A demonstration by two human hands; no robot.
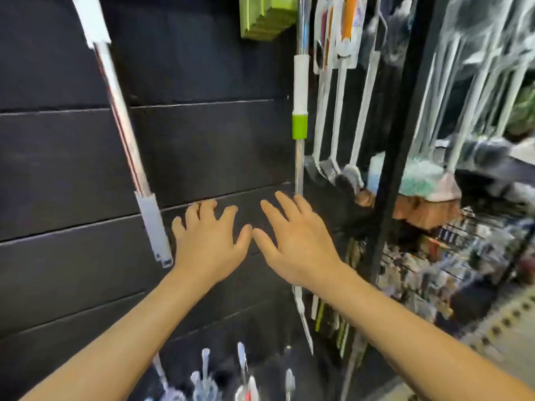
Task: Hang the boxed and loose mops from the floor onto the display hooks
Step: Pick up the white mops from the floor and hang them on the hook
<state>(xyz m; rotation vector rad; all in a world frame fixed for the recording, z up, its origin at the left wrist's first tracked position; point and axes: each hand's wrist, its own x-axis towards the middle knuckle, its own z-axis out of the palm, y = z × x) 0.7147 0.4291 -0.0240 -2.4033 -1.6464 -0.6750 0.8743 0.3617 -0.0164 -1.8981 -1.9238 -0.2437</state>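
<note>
Far left: mop pole [121, 111] hangs tilted against the black slatted wall panel [202, 134]. Shiny metal shaft, pale grey plastic grip [153, 227] at the bottom end with a hang slot.

Left hand [211, 241] is wide open, fingers spread and slightly curled, palm toward the panel, holding nothing. It sits just right of the grey grip; contact with it can't be confirmed.

Right hand [295, 244] is likewise splayed, empty, thumb tip near the left hand's thumb. Its fingertips [298, 199] are at the lower end of a second mop pole [299, 96]; no grasp visible.

That second pole hangs upright: chrome tube, white sleeve, lime green collar. Lime green ribbed mop head [265, 17] at the top, partly cut off.

Right: row of white-handled brushes [341, 117] hanging, dark bristle heads low. Black upright post [402, 125] beyond them. Further right, blurred bagged mops and a fluffy teal-white head [419, 178].

Bottom centre: several handle tips [241, 357] pointing up, blurred.
</note>
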